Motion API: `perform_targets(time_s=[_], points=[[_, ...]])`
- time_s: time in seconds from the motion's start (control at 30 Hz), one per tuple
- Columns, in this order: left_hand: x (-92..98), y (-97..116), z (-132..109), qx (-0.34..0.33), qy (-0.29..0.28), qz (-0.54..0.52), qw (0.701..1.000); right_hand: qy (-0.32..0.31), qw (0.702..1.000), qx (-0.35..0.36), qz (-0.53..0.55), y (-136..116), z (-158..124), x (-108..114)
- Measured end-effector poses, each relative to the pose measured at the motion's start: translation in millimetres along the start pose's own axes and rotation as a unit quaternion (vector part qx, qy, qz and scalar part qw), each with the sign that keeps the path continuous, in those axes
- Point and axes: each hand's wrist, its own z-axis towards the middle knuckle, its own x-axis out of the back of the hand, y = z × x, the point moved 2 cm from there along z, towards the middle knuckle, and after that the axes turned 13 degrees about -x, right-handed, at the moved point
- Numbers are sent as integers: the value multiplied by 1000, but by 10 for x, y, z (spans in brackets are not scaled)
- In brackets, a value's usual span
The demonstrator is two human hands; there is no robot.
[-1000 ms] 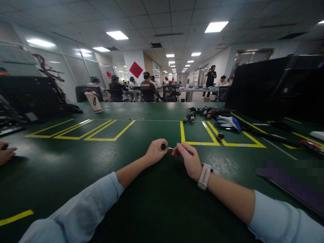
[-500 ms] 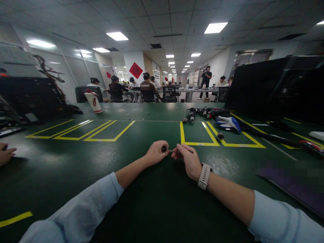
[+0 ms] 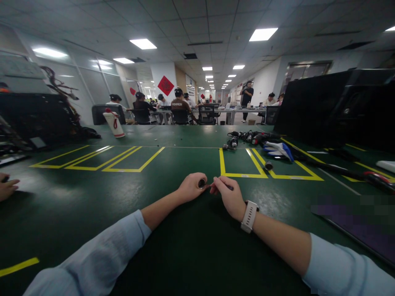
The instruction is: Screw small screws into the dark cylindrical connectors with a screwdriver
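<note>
My left hand (image 3: pixel 190 187) is closed around a small dark cylindrical part (image 3: pixel 201 183), whose round open end faces me. Opposite it, my right hand (image 3: pixel 226 191) pinches a thin, screwdriver-like tool (image 3: pixel 230 187); its dark end shows at the palm, and its slim shaft points left toward the cylinder. Whether the tip touches the part is too small to tell. Both hands are just above the green table (image 3: pixel 185 234). A similar small cylindrical part (image 3: pixel 268 165) lies to the right, on the yellow tape.
Metal fittings and cables (image 3: pixel 233 142) lie beside a blue-and-white glove (image 3: pixel 279 151) at the back right. A white bottle (image 3: pixel 114 123) stands far left. Another person's hand (image 3: pixel 8 187) is at the left edge. A purple flat object (image 3: pixel 354 224) and black monitors (image 3: pixel 333 107) are to the right.
The cylinder in my left hand has turned slightly and shifted a little right. My right hand's grip on the thin tool has changed a little, with its dark end now more visible.
</note>
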Motion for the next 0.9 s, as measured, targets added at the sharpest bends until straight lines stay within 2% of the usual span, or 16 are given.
perform_targets(time_s=[0.13,0.27,0.47,0.67,0.77,0.9], points=[[-5,-5,-6,-11,2,-9,1000,-9,983,-98,154,100,66,-2],[9,-4,-1,-2,25,-13,1000,-22,961,-150,230,145,79,-12],[37,-21,-4,30,80,-8,996,-11,964,-109,241,141,81,-7],[28,-19,-13,21,46,23,998,-26,984,-69,162,105,52,-32],[21,-31,-17,11,50,10,999,-38,975,-99,193,125,67,-32],[18,-44,-10,12,65,-31,997,-65,947,-163,270,160,98,-29]])
